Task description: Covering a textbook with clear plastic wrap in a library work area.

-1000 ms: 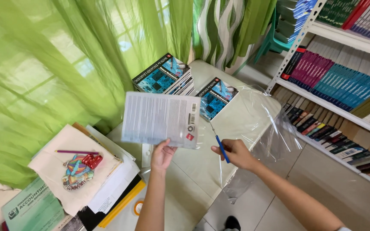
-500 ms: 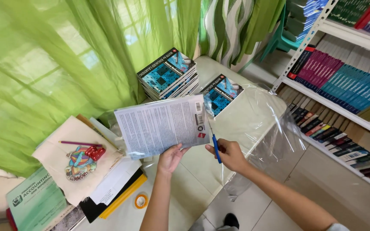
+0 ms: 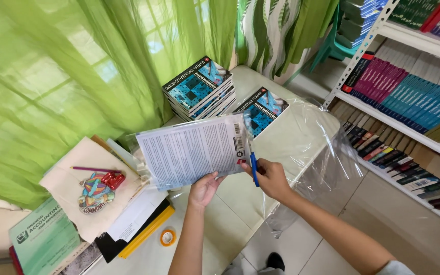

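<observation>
Left hand (image 3: 203, 189) grips the book's (image 3: 192, 151) bottom edge, back cover up, above the table (image 3: 301, 137). Right hand (image 3: 271, 178) holds its right edge plus a blue pen (image 3: 253, 168), clear plastic sheet (image 3: 327, 163) draped beside.

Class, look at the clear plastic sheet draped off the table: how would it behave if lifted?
The clear plastic sheet sags and wrinkles over the table edge, so probably floppy and light. Its glossy surface suggests it may slip.

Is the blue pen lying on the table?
No, the blue pen is held in the right hand, which also touches the edge of the book that the left hand holds up.
</observation>
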